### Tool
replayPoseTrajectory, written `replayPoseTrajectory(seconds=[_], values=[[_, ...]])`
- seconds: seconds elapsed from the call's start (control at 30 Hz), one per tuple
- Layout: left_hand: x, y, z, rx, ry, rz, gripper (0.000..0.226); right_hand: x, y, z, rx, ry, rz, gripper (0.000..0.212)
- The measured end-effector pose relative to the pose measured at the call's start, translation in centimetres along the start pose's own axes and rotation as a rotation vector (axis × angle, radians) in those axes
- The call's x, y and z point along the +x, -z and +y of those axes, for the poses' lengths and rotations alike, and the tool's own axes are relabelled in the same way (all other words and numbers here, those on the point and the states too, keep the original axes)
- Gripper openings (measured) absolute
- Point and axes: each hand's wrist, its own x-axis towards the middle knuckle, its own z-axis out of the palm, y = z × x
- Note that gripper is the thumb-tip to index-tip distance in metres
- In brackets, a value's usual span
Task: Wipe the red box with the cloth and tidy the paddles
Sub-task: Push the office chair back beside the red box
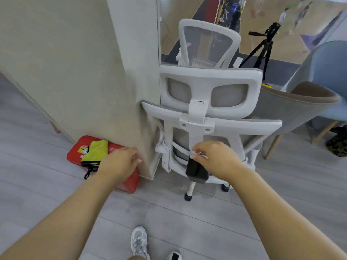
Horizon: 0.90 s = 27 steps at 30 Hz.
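Standing over the red box, which lies flat on the floor, tucked against the beige wall corner and out of the walkway. A yellow-green fabric item with black trim and cord lies on its lid. It's probably the cloth, parked there for the wipe, but I can't confirm. Left hand hovers above the box's right end with fingers loosely curled and nothing in them, likely lined up to reach down. Right hand is at the back of the white office chair, fingertips bunched at the top of a black block. Can't tell if they're gripping it or just touching. My guess is it's steadying the chair or shifting it clear of the box. No paddles identifiable in view. Wiping not started.
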Motion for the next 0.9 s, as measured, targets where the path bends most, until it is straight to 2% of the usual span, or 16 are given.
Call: replayPoseTrajectory(seconds=[0.1, 0.17, 0.27, 0.4, 0.5, 0.67, 0.9], values=[[-2.0, -1.1, -2.4, -0.014, 0.114, -0.071, 0.022, 0.8, -2.2, -1.8, -0.048, 0.054, -0.171, 0.019], [-3.1, -1.7, -4.2, -0.014, 0.160, -0.113, 0.024, 1.6, -3.7, -3.1, -0.061, 0.069, -0.251, 0.023], [-4.3, -2.5, -7.1, 0.009, 0.194, -0.172, 0.024, 3.1, -5.9, -5.2, -0.101, 0.103, -0.330, 0.036], [-5.2, -3.3, -12.3, -0.007, 0.288, -0.270, 0.027, 5.9, -9.1, -8.6, -0.151, 0.096, -0.415, 0.036], [-4.7, -3.4, -16.8, -0.008, 0.323, -0.340, 0.028, 8.6, -11.7, -11.5, -0.182, 0.075, -0.423, 0.034], [-0.8, -3.5, -24.5, 0.046, 0.269, -0.446, 0.031, 13.5, -15.7, -16.9, -0.136, -0.036, -0.362, 0.036], [5.8, -4.7, -33.0, 0.026, 0.215, -0.499, 0.028, 19.9, -21.0, -21.9, -0.097, -0.144, -0.405, 0.032]])
